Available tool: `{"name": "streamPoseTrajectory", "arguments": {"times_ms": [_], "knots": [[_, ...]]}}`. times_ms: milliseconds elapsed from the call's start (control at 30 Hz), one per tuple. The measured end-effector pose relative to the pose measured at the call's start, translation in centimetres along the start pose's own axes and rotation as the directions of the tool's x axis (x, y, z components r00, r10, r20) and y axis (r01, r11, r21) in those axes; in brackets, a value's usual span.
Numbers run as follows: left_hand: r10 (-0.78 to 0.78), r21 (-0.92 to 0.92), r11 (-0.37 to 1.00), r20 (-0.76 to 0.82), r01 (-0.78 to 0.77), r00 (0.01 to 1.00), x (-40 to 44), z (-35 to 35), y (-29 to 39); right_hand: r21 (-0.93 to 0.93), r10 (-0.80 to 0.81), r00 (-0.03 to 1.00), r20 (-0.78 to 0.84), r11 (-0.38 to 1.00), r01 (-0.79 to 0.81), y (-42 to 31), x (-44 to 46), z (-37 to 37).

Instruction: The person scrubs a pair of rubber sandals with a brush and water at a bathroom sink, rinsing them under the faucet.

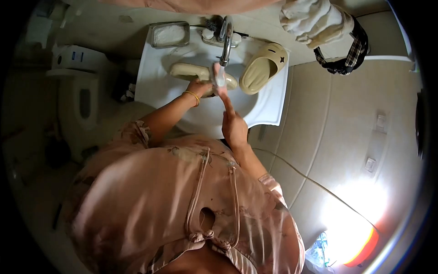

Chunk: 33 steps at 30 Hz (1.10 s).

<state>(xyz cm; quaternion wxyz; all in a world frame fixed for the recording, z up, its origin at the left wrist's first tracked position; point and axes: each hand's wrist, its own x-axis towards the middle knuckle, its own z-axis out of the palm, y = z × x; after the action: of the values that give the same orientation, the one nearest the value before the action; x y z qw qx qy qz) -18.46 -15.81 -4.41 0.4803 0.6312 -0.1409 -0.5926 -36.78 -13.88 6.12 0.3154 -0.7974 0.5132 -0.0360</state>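
My left hand (199,88) is closed on a beige slipper (189,70) held over the white sink basin. My right hand (235,129) grips a pink-and-white brush (219,77), its index finger stretched along it. The brush lies across the slipper, right below the spout of the chrome faucet (226,48); motion blurs it, and its bristles cannot be made out. A matching beige slipper (263,68) leans on the right side of the sink (272,107), apart from both hands.
A rectangular soap dish (169,35) stands at the sink's back left corner. Small items, one a dark scrubber (213,23), sit behind the faucet. Cloth (315,20) and a dark patterned band (351,55) hang at upper right. A toilet (85,98) is at left, a bright lamp (360,242) at lower right.
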Motion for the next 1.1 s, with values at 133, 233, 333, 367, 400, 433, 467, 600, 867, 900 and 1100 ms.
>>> {"name": "streamPoseTrajectory", "arguments": {"times_ms": [133,233,333,367,400,433,467,600,867,900,1100], "knots": [[-0.006,-0.134,0.991,0.039,0.012,0.999,1.4,-1.9,-2.0,-0.050,0.019,0.999,0.033,0.999,-0.018,-0.6,1.0,0.5],[-0.028,-0.274,0.962,-0.031,0.018,0.999,0.2,-1.5,-2.6,-0.041,0.091,0.995,0.047,0.995,-0.089,0.4,0.0,0.8],[-0.006,-0.308,0.951,-0.038,-0.006,0.999,-0.8,-1.9,-4.1,0.045,0.157,0.987,0.037,0.986,-0.159,2.1,-1.0,1.2],[-0.025,-0.299,0.954,-0.046,0.010,0.999,-1.0,-2.0,-4.3,0.075,0.170,0.985,0.020,0.982,-0.171,2.1,-1.1,1.3],[-0.060,-0.304,0.952,-0.077,0.034,0.995,-1.1,-1.7,-4.1,0.106,0.180,0.984,-0.003,0.978,-0.178,2.0,-0.8,1.3],[-0.093,-0.309,0.949,-0.106,0.056,0.990,-1.0,-1.4,-3.8,0.163,0.205,0.979,-0.005,0.966,-0.201,2.1,-0.6,1.2],[-0.125,-0.314,0.946,-0.138,0.076,0.983,-1.0,-1.3,-3.4,0.191,0.222,0.975,0.007,0.957,-0.219,2.1,-0.5,1.1],[-0.079,-0.386,0.923,-0.150,0.016,0.985,-1.9,-1.0,-2.5,0.341,0.217,0.974,-0.059,0.922,-0.185,2.5,-0.6,2.0],[-0.192,-0.661,0.731,0.038,0.169,0.981,0.2,-2.5,4.5,0.589,0.271,0.962,0.027,0.773,-0.235,2.4,-1.3,1.8],[-0.224,-0.677,0.713,0.027,0.182,0.974,0.1,-2.3,5.1,0.656,0.332,0.940,0.084,0.691,-0.302,1.8,-1.2,1.3],[-0.300,-0.670,0.646,0.219,0.367,0.929,-2.3,0.5,6.4,0.553,0.169,0.980,-0.103,0.829,-0.084,0.2,-0.1,-1.8]]}}
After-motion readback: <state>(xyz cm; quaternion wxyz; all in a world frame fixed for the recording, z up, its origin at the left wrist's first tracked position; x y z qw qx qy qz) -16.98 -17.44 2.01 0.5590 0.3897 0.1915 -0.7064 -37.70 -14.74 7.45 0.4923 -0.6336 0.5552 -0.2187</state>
